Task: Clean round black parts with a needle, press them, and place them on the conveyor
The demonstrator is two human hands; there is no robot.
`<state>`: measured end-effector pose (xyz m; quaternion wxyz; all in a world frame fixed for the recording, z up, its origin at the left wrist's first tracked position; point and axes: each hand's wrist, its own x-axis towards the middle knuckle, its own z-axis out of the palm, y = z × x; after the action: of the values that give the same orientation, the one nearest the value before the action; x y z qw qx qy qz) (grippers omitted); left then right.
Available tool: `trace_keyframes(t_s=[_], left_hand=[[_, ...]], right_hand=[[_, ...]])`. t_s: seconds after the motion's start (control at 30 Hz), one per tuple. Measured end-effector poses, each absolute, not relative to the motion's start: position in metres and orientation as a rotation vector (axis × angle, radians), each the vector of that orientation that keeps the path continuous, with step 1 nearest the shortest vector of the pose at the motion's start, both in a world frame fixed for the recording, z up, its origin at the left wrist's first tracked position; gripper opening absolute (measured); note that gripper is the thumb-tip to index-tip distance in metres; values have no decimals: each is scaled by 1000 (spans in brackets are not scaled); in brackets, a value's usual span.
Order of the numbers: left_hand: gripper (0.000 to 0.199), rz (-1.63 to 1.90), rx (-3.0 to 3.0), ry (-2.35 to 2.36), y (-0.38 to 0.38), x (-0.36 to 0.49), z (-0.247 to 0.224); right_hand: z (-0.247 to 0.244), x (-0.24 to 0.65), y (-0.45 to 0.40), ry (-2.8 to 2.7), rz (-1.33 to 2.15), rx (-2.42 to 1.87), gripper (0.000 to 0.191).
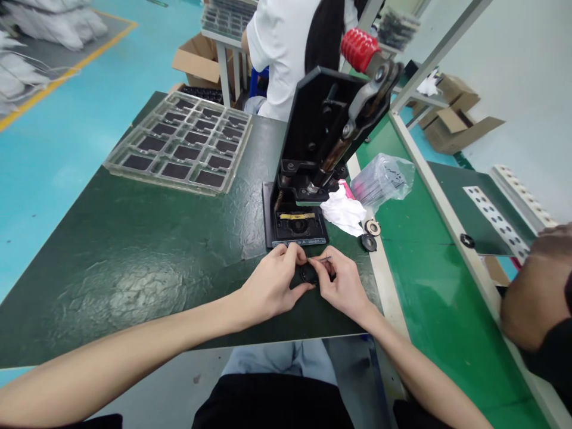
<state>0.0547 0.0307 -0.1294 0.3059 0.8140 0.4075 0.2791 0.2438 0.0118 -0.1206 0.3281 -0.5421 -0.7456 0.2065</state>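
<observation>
Beyond the black shirt [272, 405], left hand [270, 283] and right hand [343, 284] pinch a round part [308, 274], seemingly adjusting it, the next move needing steadiness.

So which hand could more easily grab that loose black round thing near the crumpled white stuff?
Probably the right hand: the loose black round thing lies beyond it, on its side. The left hand is farther off and would likely cross over. Both are at a small black disc.

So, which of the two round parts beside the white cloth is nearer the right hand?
The black disc; the tan ring lies farther from the right hand.
</observation>
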Motion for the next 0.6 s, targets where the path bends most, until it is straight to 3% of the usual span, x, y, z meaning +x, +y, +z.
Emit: trace_keyframes(t_s=[0.2, 0.43, 0.53, 0.6], left_hand=[[51, 744, 2133, 1056, 32, 54, -131], [49, 723, 2113, 1026, 37, 52, -129], [48, 726, 2118, 1029, 37, 52, -130], [49, 732, 2123, 1027, 37, 52, -131]], right_hand=[[-122, 240, 10, -1942, 561, -1435, 22], [-117, 260, 19, -1318, 696, -1405, 26], [-101, 267, 15, -1333, 641, -1402, 23], [-90, 269, 8, -1343, 603, -1376, 47]])
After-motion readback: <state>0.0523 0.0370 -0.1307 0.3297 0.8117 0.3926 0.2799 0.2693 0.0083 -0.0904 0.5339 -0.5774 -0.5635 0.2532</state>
